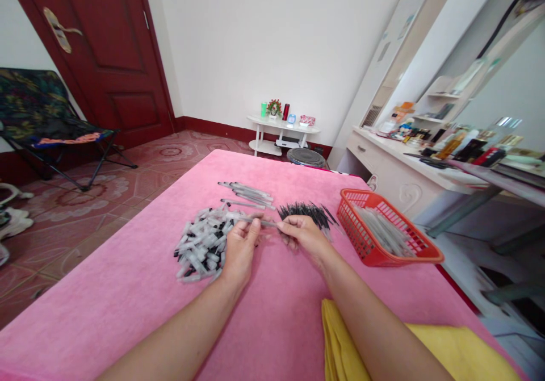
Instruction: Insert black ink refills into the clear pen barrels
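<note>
My left hand and my right hand meet over the pink table, fingers pinched on the two ends of a thin clear pen tube held level between them. Just left of my left hand lies a heap of clear and black pen caps. Behind my right hand sits a bundle of thin black refills. A few assembled clear pens lie in a row farther back.
A red plastic basket with several clear pens stands at the right on the table. Yellow cloth covers my lap. A white dresser is at the right, a folding chair and a red door at the left.
</note>
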{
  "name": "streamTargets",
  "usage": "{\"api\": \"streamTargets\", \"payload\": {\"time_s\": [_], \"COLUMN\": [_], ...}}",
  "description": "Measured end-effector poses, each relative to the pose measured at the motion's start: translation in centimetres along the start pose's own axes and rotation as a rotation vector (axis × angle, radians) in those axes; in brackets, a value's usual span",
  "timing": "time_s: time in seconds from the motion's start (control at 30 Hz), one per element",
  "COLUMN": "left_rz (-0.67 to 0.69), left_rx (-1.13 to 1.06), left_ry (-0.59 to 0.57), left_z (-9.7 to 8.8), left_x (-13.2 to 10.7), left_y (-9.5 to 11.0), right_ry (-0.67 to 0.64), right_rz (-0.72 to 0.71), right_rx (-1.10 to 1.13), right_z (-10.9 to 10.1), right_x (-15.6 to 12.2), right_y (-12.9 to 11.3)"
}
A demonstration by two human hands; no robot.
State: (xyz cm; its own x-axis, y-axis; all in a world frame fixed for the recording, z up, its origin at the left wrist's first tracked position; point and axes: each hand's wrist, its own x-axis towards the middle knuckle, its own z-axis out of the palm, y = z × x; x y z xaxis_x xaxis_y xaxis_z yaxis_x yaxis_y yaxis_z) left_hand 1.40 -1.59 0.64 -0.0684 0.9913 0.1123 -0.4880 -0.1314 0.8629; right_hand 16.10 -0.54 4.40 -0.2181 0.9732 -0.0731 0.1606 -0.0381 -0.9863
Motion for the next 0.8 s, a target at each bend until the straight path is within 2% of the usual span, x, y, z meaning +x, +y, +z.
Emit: {"api": "streamTargets", "payload": {"time_s": [0.2,0.43,0.7,0.8], "left_rz": [-0.020,-0.025,-0.048,-0.076], "left_rx": [-0.043,-0.115,0.014,0.066], "left_ry": [0.019,0.060,0.058,0.059], "left_z": [0.0,0.1,0.0,0.0], "left_x": [0.0,0.2,0.1,0.1], "left_y": [0.0,0.2,0.0,0.0], "right_ry": [-0.030,0.078,0.278,0.281], "right_rz": [0.015,0.051,-0.114,-0.164], "right_rx": [-0.012,0.032,0.138,0.226], "right_z": [-0.8,-2.7,-3.2,-2.5], "right_x": [0.0,0.1,0.3,0.2], "right_y": [0.0,-0.3,-0.2,-0.4]}}
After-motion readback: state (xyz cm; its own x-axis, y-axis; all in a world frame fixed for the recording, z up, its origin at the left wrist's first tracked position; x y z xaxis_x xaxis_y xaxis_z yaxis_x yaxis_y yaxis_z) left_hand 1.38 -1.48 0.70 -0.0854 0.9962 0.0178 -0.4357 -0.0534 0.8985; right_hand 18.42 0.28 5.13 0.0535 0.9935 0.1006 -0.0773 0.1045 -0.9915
